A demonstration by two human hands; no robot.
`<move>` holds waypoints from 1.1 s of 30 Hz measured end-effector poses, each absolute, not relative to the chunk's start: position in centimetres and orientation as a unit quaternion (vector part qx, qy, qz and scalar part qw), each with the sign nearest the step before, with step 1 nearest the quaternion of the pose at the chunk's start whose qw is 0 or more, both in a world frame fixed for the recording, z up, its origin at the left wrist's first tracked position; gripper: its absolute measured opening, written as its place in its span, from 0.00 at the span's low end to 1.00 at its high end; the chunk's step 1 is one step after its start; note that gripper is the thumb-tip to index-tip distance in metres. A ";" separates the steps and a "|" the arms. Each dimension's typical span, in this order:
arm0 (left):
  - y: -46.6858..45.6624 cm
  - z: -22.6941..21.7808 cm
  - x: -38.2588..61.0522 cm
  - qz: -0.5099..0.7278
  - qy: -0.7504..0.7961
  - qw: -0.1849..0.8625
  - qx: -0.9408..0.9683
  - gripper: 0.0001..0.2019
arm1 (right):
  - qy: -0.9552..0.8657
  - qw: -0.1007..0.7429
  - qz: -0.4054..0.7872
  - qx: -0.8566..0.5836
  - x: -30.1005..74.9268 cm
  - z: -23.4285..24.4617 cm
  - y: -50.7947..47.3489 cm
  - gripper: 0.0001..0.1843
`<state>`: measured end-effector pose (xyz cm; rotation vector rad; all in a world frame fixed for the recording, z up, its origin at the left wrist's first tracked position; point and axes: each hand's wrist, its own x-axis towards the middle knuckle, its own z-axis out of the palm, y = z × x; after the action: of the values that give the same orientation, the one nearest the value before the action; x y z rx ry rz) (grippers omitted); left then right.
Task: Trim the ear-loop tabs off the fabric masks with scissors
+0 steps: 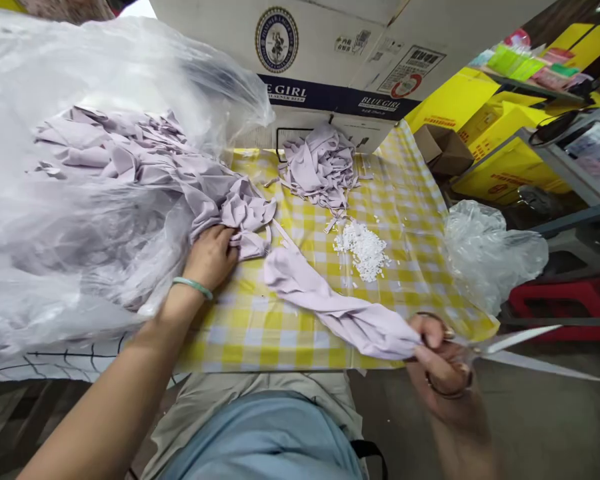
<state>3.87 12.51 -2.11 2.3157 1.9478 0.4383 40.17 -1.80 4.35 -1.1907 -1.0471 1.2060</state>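
My left hand (213, 259), with a pale green bangle at the wrist, lies at the near edge of a heap of lilac fabric pieces (155, 157). Its fingers are curled into the cloth and partly hidden by it. My right hand (443, 360) has the finger loops of a pair of scissors (515, 347) round its fingers; the blades are apart and point right, past the table edge. Pinched in that same hand is the end of a long lilac fabric piece (343, 310), stretched leftward over the table towards the heap.
A clear plastic bag (80, 67) surrounds the heap. A smaller lilac pile (320, 163) sits before a large carton (330, 40). White bits (363, 250) lie scattered on the yellow checked tablecloth (235, 333). Another clear bag (495, 253) hangs at the right edge, near a metal rack (575, 173).
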 end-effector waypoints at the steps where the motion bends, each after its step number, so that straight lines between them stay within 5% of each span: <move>1: 12.6 -1.8 3.6 0.145 0.644 0.037 0.750 0.19 | -0.425 0.555 0.498 -0.513 40.7 4.5 -1.7 0.14; 17: 12.1 -0.2 14.0 0.084 0.457 0.110 0.879 0.09 | -0.500 0.507 0.476 -0.516 39.7 4.9 -1.3 0.12; 21: 11.4 1.6 10.7 0.067 0.505 0.081 0.856 0.10 | -0.550 0.433 0.499 -0.511 39.9 4.5 -1.3 0.11; 26: 12.8 0.6 15.5 0.128 0.421 0.172 0.881 0.14 | -0.580 0.329 0.537 -0.517 38.3 2.2 -0.5 0.09; 33: 14.3 2.2 17.2 0.134 0.413 0.290 0.853 0.08 | -0.509 0.481 0.321 -0.637 35.3 0.6 1.8 0.19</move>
<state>17.18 14.28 2.15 2.2760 1.1015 0.3589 35.32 1.83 0.57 -1.5538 -1.2417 0.7838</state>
